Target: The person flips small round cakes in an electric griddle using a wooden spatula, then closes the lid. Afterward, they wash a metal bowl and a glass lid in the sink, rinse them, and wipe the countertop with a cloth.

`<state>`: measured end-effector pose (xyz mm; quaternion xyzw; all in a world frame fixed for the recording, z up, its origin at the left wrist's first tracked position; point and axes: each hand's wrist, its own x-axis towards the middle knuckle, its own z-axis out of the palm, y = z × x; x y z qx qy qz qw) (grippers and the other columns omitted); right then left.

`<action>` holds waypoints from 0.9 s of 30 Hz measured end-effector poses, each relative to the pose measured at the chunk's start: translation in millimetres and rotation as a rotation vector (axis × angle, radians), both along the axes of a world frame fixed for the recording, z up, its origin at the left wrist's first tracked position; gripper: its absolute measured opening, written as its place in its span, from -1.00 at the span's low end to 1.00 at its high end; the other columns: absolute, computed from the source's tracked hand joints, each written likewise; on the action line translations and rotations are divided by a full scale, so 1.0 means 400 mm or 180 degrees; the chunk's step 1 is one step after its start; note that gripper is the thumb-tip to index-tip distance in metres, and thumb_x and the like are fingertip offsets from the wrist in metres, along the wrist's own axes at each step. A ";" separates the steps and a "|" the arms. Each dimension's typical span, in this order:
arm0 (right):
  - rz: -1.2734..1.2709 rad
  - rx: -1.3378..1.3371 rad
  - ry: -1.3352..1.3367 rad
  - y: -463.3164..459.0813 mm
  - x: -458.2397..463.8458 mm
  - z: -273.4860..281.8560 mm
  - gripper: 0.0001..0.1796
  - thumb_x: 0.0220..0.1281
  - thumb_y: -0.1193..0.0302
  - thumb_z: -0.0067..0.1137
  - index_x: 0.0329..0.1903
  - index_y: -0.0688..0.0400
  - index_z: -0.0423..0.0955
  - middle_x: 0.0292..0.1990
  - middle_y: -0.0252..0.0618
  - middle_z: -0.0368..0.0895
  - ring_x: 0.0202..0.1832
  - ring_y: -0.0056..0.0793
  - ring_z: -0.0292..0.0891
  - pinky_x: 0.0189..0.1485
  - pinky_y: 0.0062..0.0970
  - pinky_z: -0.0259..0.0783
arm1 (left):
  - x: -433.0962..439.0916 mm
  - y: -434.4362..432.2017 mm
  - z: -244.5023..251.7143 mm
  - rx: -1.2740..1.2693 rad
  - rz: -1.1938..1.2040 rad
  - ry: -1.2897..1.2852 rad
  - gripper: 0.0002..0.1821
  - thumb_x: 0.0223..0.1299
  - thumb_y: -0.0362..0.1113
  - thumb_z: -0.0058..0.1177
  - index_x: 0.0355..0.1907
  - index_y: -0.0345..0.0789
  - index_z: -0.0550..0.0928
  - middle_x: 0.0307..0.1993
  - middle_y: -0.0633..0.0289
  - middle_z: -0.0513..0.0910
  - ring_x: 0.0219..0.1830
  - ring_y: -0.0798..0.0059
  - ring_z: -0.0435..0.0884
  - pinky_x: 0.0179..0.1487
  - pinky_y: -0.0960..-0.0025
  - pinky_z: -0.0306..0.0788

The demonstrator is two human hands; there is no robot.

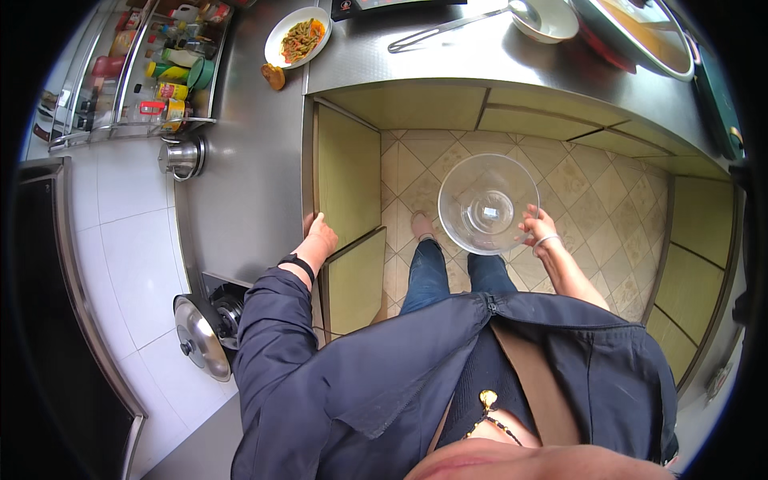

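A clear glass bowl (474,180), its inside facing up, hangs above the tiled floor with my right hand (536,225) gripping its right rim. Inside, nothing shows but a small bright patch at the base. My left hand (323,234) is at the front edge of the steel counter (252,180), by the top of an olive-green cabinet door (348,174). Its fingertips are partly hidden at that edge, so whether they grip it is unclear.
At the counter's far left corner sits a white plate of cooked green beans (302,41). A wire rack (126,66) holds several bottles. Along the back are a slotted metal ladle (447,29), a white bowl (547,21) and a lidded pan (645,36). A pot lid (201,339) leans near the stove burner (228,312).
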<state>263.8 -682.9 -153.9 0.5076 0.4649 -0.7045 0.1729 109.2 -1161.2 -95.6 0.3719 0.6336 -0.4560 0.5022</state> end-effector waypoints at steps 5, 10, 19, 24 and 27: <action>-0.0225 0.0138 -0.0230 0.018 0.042 -0.065 -0.23 -0.25 0.67 -0.05 0.21 0.05 0.23 -0.11 -0.37 0.38 -0.33 -0.51 0.41 -0.45 -0.29 0.52 | -0.053 0.191 0.019 0.0407 0.0655 -0.0540 -0.64 0.07 -0.14 -0.05 -0.10 -0.20 0.63 0.01 0.20 0.58 0.14 0.40 0.47 0.32 0.13 0.01; -0.0134 0.0417 -0.0570 0.026 0.091 -0.136 -0.22 -0.26 0.69 -0.06 0.22 0.07 0.23 -0.08 -0.31 0.40 -0.27 -0.42 0.42 -0.47 -0.31 0.50 | -0.114 0.443 0.021 0.2605 0.1103 -0.0525 -0.66 -0.14 -0.01 0.10 -0.50 -0.27 0.61 -0.44 0.12 0.61 -0.32 0.21 0.56 -0.09 0.22 0.26; 0.0658 0.0071 -0.0686 -0.055 0.032 -0.236 -0.20 -0.24 0.67 -0.04 0.25 0.10 0.20 0.20 -0.19 0.31 -0.31 -0.41 0.43 -0.46 -0.30 0.48 | -0.130 0.577 -0.086 0.5805 0.1844 0.1919 -0.63 -0.11 -0.21 0.22 -0.18 -0.27 0.54 -0.19 0.19 0.54 -0.07 0.26 0.48 0.11 0.20 0.26; 0.1632 0.0241 -0.0203 -0.137 -0.095 -0.283 -0.34 -0.18 0.63 -0.01 0.16 0.15 0.33 -0.09 -0.24 0.52 -0.44 -0.51 0.43 -0.54 -0.54 0.31 | 0.092 0.346 -0.298 0.3076 0.5756 0.1829 -0.24 0.11 -0.04 0.11 0.25 -0.44 0.18 0.01 -0.13 0.46 0.12 -0.03 0.37 0.25 0.15 0.19; 0.1491 -0.0302 -0.0052 -0.188 -0.188 -0.305 -0.34 -0.15 0.58 0.11 0.17 0.13 0.32 -0.08 -0.26 0.49 -0.31 -0.47 0.44 -0.47 -0.50 0.37 | 0.184 0.255 -0.409 0.2276 0.7580 -0.0492 -0.48 0.27 -0.21 -0.06 0.19 -0.41 0.22 -0.35 0.01 0.61 -0.43 0.33 0.62 -0.34 0.32 0.53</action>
